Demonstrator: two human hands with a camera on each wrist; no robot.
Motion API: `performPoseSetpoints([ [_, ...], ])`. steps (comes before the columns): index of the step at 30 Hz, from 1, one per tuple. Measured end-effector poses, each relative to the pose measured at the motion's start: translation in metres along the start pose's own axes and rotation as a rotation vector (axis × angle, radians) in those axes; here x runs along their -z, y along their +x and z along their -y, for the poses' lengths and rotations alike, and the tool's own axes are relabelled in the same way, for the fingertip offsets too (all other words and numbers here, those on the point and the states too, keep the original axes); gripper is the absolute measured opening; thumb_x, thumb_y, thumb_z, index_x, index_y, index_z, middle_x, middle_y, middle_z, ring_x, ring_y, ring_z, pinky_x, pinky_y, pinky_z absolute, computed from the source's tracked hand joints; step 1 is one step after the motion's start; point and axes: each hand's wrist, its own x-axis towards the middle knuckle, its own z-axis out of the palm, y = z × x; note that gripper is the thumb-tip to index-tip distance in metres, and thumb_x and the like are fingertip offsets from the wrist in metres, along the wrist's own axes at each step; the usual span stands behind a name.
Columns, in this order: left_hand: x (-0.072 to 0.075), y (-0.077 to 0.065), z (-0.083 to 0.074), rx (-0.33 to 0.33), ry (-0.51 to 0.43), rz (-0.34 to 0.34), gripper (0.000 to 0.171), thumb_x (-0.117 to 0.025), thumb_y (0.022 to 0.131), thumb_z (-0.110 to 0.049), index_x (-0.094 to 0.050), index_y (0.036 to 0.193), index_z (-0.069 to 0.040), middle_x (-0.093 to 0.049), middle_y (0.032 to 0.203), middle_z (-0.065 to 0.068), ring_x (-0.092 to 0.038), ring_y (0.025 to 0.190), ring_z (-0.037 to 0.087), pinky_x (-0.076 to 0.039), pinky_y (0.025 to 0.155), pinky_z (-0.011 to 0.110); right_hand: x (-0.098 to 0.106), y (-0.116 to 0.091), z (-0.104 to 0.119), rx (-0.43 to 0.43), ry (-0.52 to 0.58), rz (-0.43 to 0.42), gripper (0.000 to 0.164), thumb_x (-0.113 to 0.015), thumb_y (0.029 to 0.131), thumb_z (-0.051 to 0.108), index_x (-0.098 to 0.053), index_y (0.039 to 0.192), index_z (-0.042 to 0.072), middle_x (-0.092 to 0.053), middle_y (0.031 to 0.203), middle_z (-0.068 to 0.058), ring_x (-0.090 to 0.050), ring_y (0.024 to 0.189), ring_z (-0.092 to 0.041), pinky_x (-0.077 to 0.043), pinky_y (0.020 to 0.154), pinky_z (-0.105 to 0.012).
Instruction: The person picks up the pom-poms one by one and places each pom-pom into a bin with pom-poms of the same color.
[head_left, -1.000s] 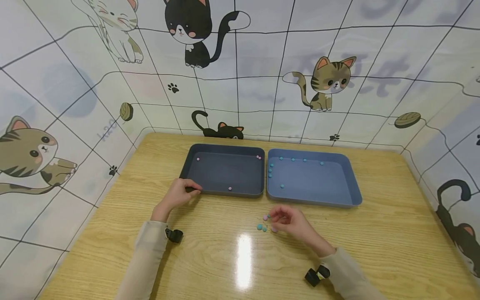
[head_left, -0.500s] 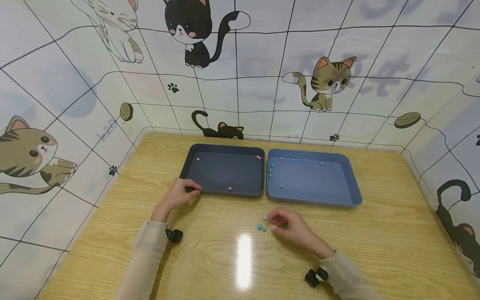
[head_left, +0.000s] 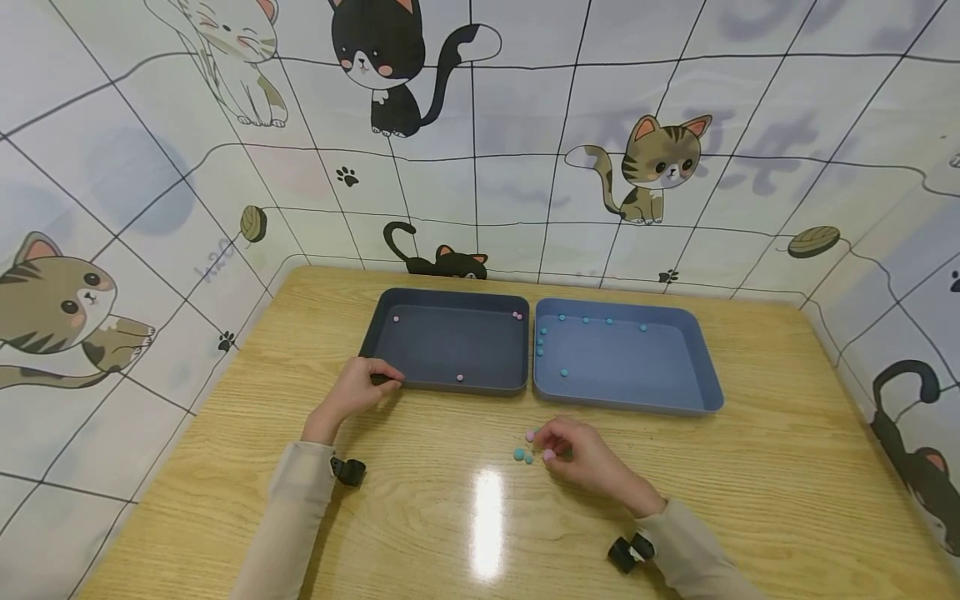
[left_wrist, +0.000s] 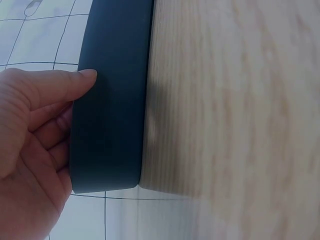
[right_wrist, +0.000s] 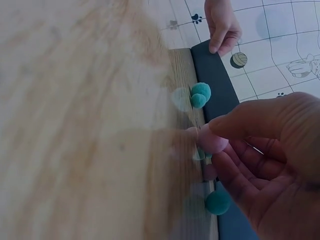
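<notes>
My left hand point(head_left: 363, 385) holds the front left rim of the dark grey tray point(left_wrist: 112, 125), thumb over the wall and fingers tucked behind it. In the right wrist view, my right hand point(right_wrist: 270, 160) pinches a pink pompom point(right_wrist: 212, 140) between thumb and fingertip, low over the table. Close by lie two teal pompoms, a larger one point(head_left: 519, 454) and a smaller one point(head_left: 529, 459). Another pink pompom point(head_left: 531, 436) sits just beyond the fingertips. A green pompom point(right_wrist: 217, 202) shows below the fingers in the right wrist view; the hand mostly hides it from the head view.
Several pink pompoms point(head_left: 460, 378) are spread inside the dark tray. To its right stands a blue tray point(head_left: 637, 407) with several teal pompoms point(head_left: 564, 372) in it. Both trays rest on the wooden table point(head_left: 420, 517), near a cat-patterned wall covering point(head_left: 517, 192).
My right hand has dropped slightly toward the near side, and its thumb and finger have come together on the pink pompom. The left hand stays on the tray rim.
</notes>
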Motion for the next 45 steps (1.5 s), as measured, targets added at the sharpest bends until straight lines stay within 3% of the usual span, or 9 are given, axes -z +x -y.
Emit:
performPoseSetpoints([
  [10,0.000,0.000,0.002,-0.014,0.009,-0.005,0.009,-0.069,0.082,0.001,-0.075,0.087,-0.004,-0.070,0.086,0.009,-0.065,0.080,0.022,-0.054,0.070,0.035,0.004,0.006,0.003,-0.131,0.120,0.033,0.016,-0.065,0.082,-0.007,-0.064,0.095,0.003,-0.067,0.096,-0.009,-0.061,0.079,-0.018,-0.053,0.072,-0.027],
  [16,-0.001,0.001,0.002,-0.025,0.023,-0.008,0.010,-0.069,0.081,0.001,-0.075,0.087,-0.004,-0.070,0.085,0.008,-0.065,0.079,0.022,-0.053,0.069,0.032,0.011,0.016,0.003,-0.111,0.175,-0.018,0.016,-0.065,0.084,-0.006,-0.062,0.099,-0.004,-0.065,0.094,-0.017,-0.062,0.083,-0.030,-0.054,0.074,-0.032],
  [23,-0.001,0.001,0.002,-0.024,0.024,-0.006,0.009,-0.069,0.081,0.001,-0.075,0.087,-0.004,-0.070,0.086,0.008,-0.065,0.079,0.021,-0.052,0.068,0.031,0.015,0.035,0.005,-0.092,0.204,-0.067,0.018,-0.065,0.085,-0.003,-0.060,0.102,-0.007,-0.062,0.099,-0.020,-0.062,0.086,-0.027,-0.053,0.078,-0.030],
  [32,-0.001,0.001,0.001,-0.009,0.014,0.000,0.009,-0.069,0.082,0.001,-0.075,0.088,-0.003,-0.070,0.086,0.009,-0.065,0.080,0.022,-0.053,0.070,0.033,0.027,0.065,0.037,-0.158,0.253,-0.093,0.016,-0.061,0.087,-0.007,-0.060,0.102,-0.009,-0.061,0.101,-0.028,-0.060,0.090,-0.036,-0.052,0.080,-0.038],
  [45,-0.001,0.001,0.002,-0.023,0.027,-0.013,0.009,-0.069,0.081,0.001,-0.075,0.087,-0.003,-0.070,0.086,0.010,-0.065,0.080,0.024,-0.054,0.072,0.037,0.021,0.098,0.043,-0.211,0.294,-0.149,0.015,-0.061,0.088,-0.005,-0.060,0.102,-0.007,-0.060,0.102,-0.028,-0.059,0.089,-0.034,-0.050,0.073,-0.021],
])
